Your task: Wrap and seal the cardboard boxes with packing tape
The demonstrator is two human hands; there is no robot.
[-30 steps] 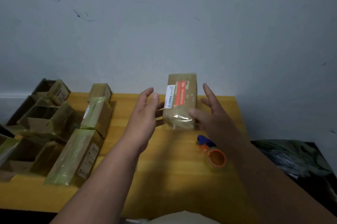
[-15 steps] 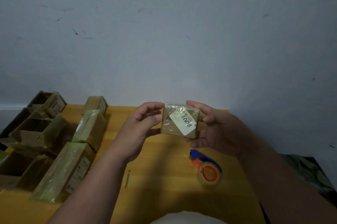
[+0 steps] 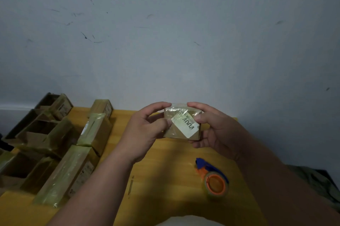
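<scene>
Holding a small taped cardboard box (image 3: 181, 124) up over the yellow table (image 3: 165, 179), left hand (image 3: 147, 130) and right hand (image 3: 217, 130) each curl around an end, thumbs on the front. Looks light, stiff, glossy tape likely slippery; grip at ends or edges. Tape dispenser (image 3: 214, 179) lies near, on the table. Box back hidden, label print unclear.

wrapped boxes (image 3: 73, 152) crowding left, tape dispenser (image 3: 214, 179) right
</scene>
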